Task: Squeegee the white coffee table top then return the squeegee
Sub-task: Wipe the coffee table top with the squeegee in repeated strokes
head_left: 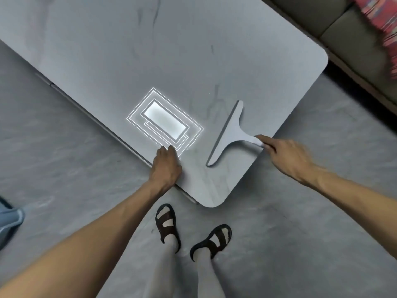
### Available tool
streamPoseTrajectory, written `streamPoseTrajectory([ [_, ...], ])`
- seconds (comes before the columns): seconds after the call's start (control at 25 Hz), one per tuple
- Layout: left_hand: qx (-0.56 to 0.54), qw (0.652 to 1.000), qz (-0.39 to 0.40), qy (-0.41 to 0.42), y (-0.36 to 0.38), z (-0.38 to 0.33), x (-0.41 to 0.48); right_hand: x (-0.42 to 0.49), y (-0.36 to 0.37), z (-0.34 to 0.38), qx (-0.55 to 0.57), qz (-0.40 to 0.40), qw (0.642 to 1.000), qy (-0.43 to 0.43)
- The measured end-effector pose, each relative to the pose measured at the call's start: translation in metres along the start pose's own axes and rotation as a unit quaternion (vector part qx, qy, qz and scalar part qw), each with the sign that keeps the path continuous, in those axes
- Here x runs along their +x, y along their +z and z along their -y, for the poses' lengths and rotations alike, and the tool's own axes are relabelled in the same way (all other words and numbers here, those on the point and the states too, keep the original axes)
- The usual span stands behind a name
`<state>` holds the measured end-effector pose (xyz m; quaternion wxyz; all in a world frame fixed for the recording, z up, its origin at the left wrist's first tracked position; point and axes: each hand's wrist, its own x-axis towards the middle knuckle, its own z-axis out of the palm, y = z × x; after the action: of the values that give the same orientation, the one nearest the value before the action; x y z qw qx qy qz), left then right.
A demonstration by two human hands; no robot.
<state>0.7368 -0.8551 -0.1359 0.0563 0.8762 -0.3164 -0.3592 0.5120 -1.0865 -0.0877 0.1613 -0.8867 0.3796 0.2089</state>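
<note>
A pale grey T-shaped squeegee point(231, 132) lies flat on the white coffee table top point(163, 61), near the table's right edge by its near corner. The blade runs diagonally and the handle points toward me. My right hand point(285, 155) has its fingers closed around the end of that handle, at the table's edge. Resting palm-down on the table's near long edge, left of the squeegee, is my left hand point(166, 166), with fingers together and nothing in it.
A bright reflection of a ceiling light point(164, 121) shines on the table top beside my left hand. A grey sofa point(335, 29) with a red patterned cloth point(378, 22) stands at the upper right. My sandalled feet point(189, 233) stand on the grey floor below the table's corner.
</note>
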Motion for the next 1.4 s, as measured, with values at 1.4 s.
streamPoseTrajectory([
  [1.4,0.097,0.992,0.080,-0.005,0.036,-0.060,-0.004,-0.037,0.003,-0.139,-0.013,-0.074,0.985,0.156],
])
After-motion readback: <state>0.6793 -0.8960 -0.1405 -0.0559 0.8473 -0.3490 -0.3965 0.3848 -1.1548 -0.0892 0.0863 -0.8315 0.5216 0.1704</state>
